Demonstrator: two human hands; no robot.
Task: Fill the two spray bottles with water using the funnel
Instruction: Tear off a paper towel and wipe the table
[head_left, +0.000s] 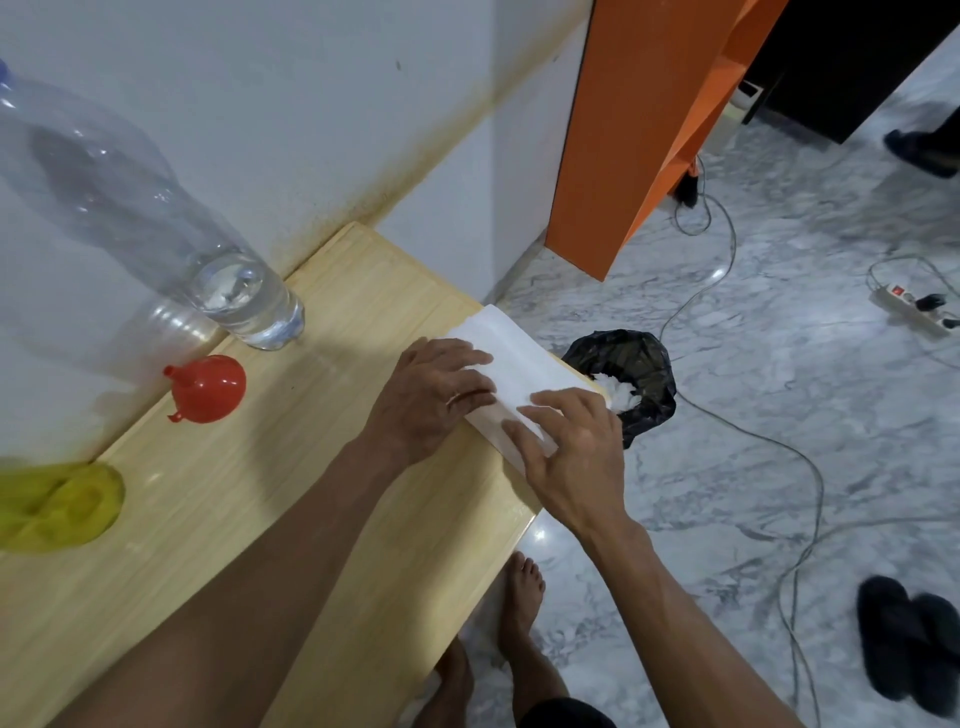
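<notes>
Near the middle of the frame both hands rest on a folded white paper towel (519, 364) at the desk (291, 519) edge: the left hand (431, 400) presses it flat with straight fingers, while the right hand (576, 447) lies over its near end, fingers stretched out. The red funnel (208, 389) lies on its side at left, just below the clear water bottle (156, 208).

On the bench (218, 519), the funnel (208, 389) lies between the big bottle (156, 208) behind it and the cloth (57, 506) in front, with paper (514, 353) at the right edge above a bin (631, 384) on the floor.
</notes>
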